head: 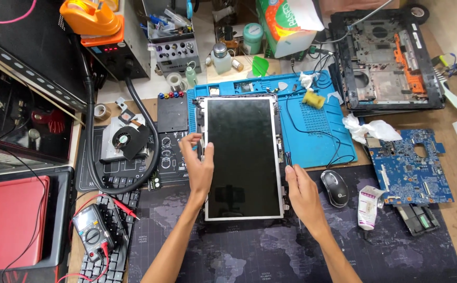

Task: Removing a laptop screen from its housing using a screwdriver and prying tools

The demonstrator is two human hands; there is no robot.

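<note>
A bare laptop screen panel, dark glass in a thin metal frame, lies flat and lengthwise on the desk mat. My left hand grips its left edge, thumb on the glass and fingers curled around the frame. My right hand is at the panel's right edge and holds a thin dark screwdriver with its tip up beside the frame.
A blue work mat lies under the panel's far end, with a black cable and yellow sponge. Right: mouse, blue circuit board, white tube, laptop base shell. Left: multimeter, keyboard, fan, red laptop.
</note>
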